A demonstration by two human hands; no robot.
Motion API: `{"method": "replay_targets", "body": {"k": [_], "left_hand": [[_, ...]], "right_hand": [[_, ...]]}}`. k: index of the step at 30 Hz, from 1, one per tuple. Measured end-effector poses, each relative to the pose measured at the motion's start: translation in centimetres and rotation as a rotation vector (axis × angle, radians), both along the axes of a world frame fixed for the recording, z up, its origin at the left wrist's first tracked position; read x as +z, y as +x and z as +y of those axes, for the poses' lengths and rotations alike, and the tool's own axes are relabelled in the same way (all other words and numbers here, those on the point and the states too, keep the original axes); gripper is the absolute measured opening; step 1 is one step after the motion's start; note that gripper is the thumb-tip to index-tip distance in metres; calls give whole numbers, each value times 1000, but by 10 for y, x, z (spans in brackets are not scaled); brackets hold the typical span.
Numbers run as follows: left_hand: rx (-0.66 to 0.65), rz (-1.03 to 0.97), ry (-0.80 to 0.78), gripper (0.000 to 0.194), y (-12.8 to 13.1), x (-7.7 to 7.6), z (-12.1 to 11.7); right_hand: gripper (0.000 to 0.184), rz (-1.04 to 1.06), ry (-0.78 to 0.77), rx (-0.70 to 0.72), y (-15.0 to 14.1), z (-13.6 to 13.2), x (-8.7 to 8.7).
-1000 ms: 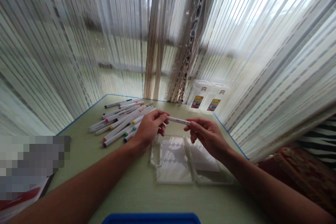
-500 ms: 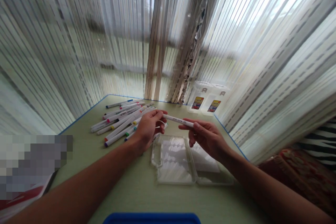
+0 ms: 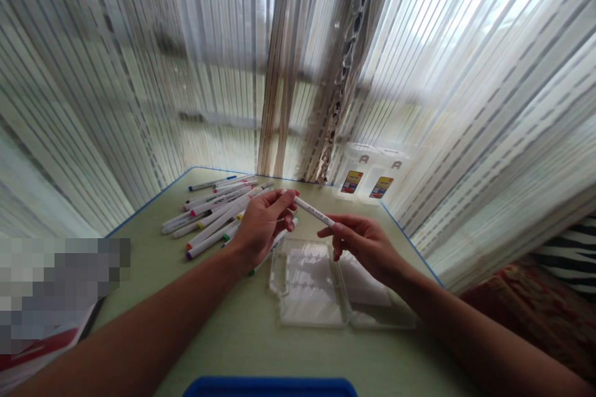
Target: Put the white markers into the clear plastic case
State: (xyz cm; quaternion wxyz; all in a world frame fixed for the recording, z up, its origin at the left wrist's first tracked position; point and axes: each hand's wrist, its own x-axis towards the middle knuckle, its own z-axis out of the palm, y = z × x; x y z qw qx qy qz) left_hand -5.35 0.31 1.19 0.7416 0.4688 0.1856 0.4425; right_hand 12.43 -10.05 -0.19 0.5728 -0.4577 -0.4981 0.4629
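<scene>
The left hand [image 3: 265, 223] and the right hand [image 3: 365, 242] reach forward from opposite sides, thumbs and fingers pinching a white pen [image 3: 314, 211] by its two ends. The pen slants down toward the right hand, above the table [image 3: 214, 329], between the pile of pens [image 3: 216, 214] and the clear boxes [image 3: 367, 183].

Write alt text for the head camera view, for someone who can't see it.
Two hands, left and right, hold a white marker between them above an open clear plastic case on a pale green table. A pile of markers lies to the left; two labelled clear cases stand behind, before striped curtains.
</scene>
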Motion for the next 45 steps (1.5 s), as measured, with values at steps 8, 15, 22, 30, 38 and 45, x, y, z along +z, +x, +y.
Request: {"method": "replay_targets", "body": {"k": [8, 15, 22, 30, 38, 45], "left_hand": [[-63, 25, 108, 29, 1, -1, -4], [-77, 138, 259, 39, 0, -2, -6], [-104, 160, 341, 42, 0, -1, -9], [-104, 179, 362, 44, -1, 1, -11], [-117, 176, 418, 42, 0, 1, -15], [-147, 178, 486, 38, -2, 3, -20]], "right_hand": [[27, -244, 16, -114, -3, 0, 4], [24, -308, -14, -92, -2, -1, 1], [23, -301, -27, -67, -1, 0, -3], [23, -281, -22, -43, -4, -1, 1], [24, -305, 4, -25, -3, 0, -1], [24, -331, 29, -22, 0, 0, -2]]}}
